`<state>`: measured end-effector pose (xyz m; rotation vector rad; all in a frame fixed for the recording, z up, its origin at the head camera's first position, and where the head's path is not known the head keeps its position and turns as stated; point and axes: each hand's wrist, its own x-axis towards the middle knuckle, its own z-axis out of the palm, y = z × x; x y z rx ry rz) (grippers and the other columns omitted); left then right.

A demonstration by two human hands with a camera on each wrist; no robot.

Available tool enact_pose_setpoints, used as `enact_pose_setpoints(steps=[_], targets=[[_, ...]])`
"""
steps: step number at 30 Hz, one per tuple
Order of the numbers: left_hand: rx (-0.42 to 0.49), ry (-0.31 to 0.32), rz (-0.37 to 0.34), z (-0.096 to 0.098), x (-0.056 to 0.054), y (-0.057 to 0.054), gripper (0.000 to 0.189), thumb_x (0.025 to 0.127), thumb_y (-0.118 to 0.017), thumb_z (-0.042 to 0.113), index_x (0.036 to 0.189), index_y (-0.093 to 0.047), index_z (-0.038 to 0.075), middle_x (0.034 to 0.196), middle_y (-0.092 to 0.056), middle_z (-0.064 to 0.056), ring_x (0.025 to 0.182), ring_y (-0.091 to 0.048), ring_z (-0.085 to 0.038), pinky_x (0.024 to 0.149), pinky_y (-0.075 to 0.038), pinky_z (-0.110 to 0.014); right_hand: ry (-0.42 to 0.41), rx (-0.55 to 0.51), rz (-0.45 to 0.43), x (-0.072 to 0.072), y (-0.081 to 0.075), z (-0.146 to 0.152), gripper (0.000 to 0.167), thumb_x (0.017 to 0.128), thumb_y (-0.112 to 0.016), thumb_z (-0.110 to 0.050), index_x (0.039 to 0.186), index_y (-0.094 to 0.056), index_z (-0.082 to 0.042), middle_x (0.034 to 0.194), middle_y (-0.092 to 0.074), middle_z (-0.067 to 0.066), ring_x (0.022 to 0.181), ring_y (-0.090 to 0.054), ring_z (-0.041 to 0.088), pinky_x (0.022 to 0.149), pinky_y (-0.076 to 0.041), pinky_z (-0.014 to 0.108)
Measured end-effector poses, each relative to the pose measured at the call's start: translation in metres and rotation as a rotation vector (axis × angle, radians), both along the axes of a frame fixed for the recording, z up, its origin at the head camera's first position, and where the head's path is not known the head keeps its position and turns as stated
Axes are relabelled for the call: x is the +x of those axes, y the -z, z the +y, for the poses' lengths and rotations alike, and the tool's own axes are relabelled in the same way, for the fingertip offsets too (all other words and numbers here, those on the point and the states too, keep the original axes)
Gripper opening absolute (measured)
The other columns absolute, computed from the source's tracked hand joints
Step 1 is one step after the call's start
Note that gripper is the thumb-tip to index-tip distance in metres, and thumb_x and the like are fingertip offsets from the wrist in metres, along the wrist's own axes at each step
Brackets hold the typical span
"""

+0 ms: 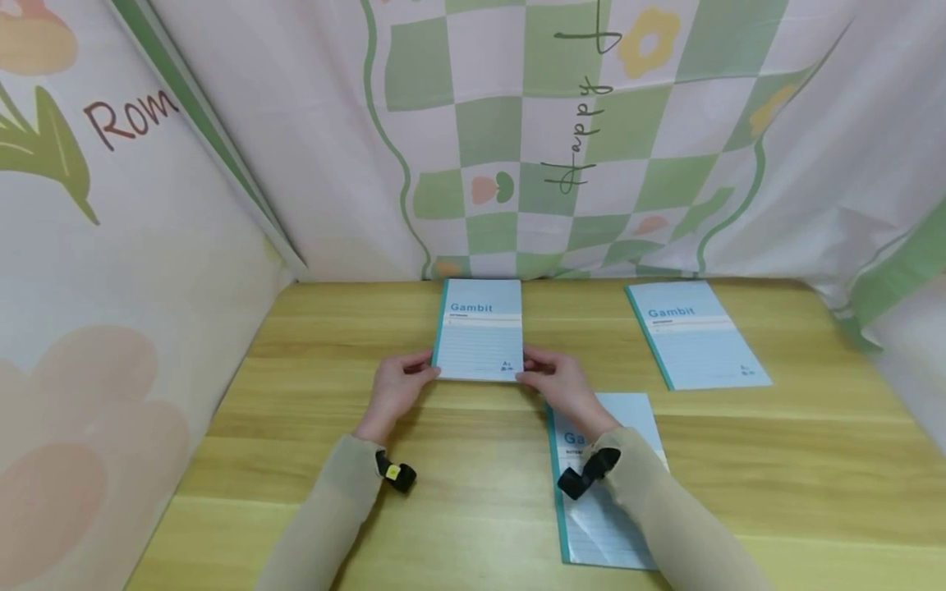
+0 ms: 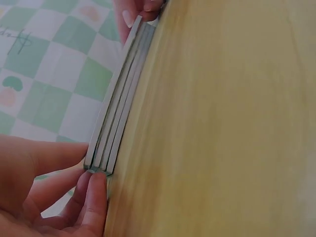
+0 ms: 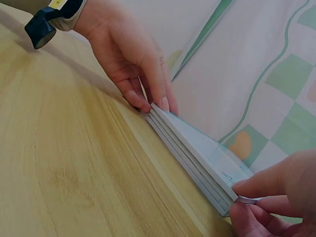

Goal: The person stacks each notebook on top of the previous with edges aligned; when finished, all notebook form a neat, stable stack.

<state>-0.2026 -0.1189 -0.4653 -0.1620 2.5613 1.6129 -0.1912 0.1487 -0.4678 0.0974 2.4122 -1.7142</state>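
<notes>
A neat stack of light-blue "Gambit" notebooks [image 1: 480,328] lies at the back of the table, several thick edges showing in both wrist views. My left hand [image 1: 402,383] pinches the stack's near left corner, and its thumb and fingers [image 2: 95,200] meet the edges in the left wrist view. At the near right corner, my right hand [image 1: 562,382] pinches the top notebook [image 3: 202,143] between thumb and fingers, in the right wrist view. Part of a second notebook [image 1: 606,533] is hidden under my right forearm.
Another matching notebook [image 1: 698,336] lies tilted at the back right of the wooden table [image 1: 473,509]. A patterned curtain [image 1: 488,131] hangs right behind the table's far edge, and a printed cloth [image 1: 148,271] borders the left side.
</notes>
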Motion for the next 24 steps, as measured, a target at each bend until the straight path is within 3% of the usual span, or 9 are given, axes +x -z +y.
enact_pose_setpoints(steps=[7,16,24], targets=[[0.013,0.01,0.009,-0.0006,-0.0005,0.0011,0.034,0.095,-0.073,0.013,0.129,-0.07,0.007,0.125,-0.069,-0.011,0.116,-0.061,-0.025,0.099,-0.05,-0.043,-0.011,0.022,0.002,0.0,-0.0015,0.0002,0.053,0.095,-0.072,-0.008,0.145,-0.055,-0.005,0.122,-0.065,0.013,0.106,-0.061,0.023,0.085,-0.055,0.031],[0.025,0.016,0.0,-0.0038,-0.0004,0.0027,0.032,0.097,-0.071,0.014,0.128,-0.07,0.006,0.127,-0.068,-0.012,0.126,-0.057,-0.029,0.106,-0.045,-0.045,-0.018,0.047,-0.011,-0.0002,-0.0028,-0.0017,0.052,0.096,-0.07,-0.008,0.146,-0.054,-0.006,0.122,-0.064,0.013,0.102,-0.062,0.022,0.083,-0.056,0.031],[0.001,-0.009,-0.001,-0.0014,-0.0003,0.0026,0.03,0.097,-0.073,0.019,0.125,-0.073,0.009,0.127,-0.069,-0.01,0.126,-0.057,-0.027,0.104,-0.047,-0.045,-0.03,-0.003,-0.027,-0.0035,-0.0001,0.0001,0.053,0.099,-0.067,-0.008,0.148,-0.05,-0.004,0.122,-0.062,0.016,0.096,-0.065,0.022,0.08,-0.059,0.031]])
